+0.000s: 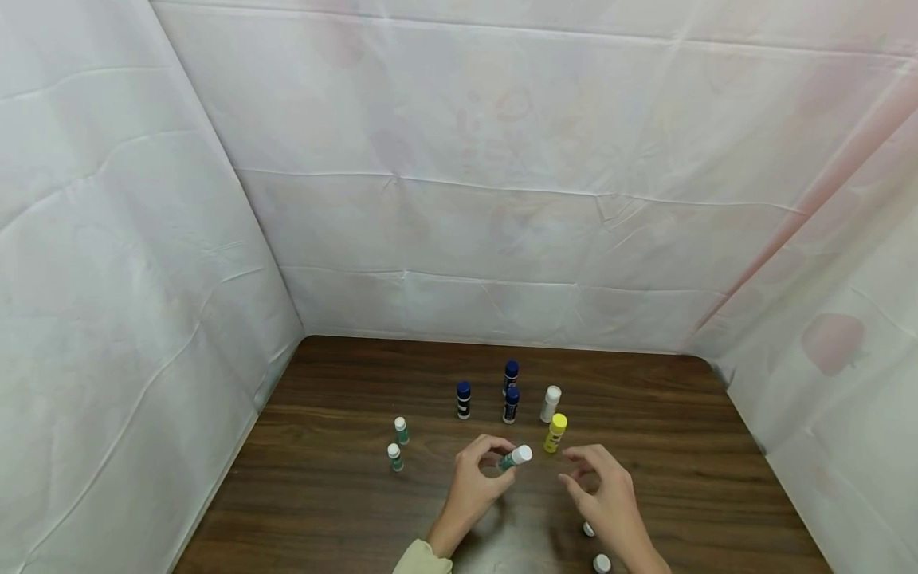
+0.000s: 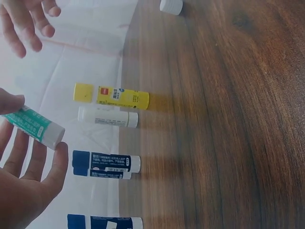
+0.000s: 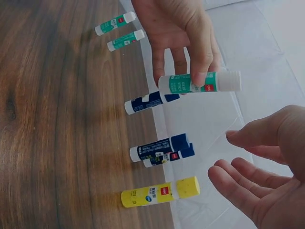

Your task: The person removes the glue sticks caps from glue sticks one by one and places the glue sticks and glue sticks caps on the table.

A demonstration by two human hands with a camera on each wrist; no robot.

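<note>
A green glue stick [image 3: 178, 84] with a white cap is pinched between the thumb and fingers of my left hand [image 1: 475, 482]. It is held tilted above the table, cap toward the right. My right hand [image 1: 606, 498] hovers to the right with loosely bent fingers and nothing between them; the right wrist view shows its thumb apart from the fingertips. Just beyond the right hand, a yellow glue stick [image 1: 555, 434] stands upright on the table. Behind that stands a white glue stick [image 1: 550, 405].
Several dark blue glue sticks [image 1: 464, 400] stand upright toward the back of the brown wooden table [image 1: 323, 494]. Two green glue sticks [image 3: 126, 40] stand at the left. White-capped things [image 1: 602, 564] lie near or under the right forearm. White cloth [image 1: 445, 231] hangs around the table.
</note>
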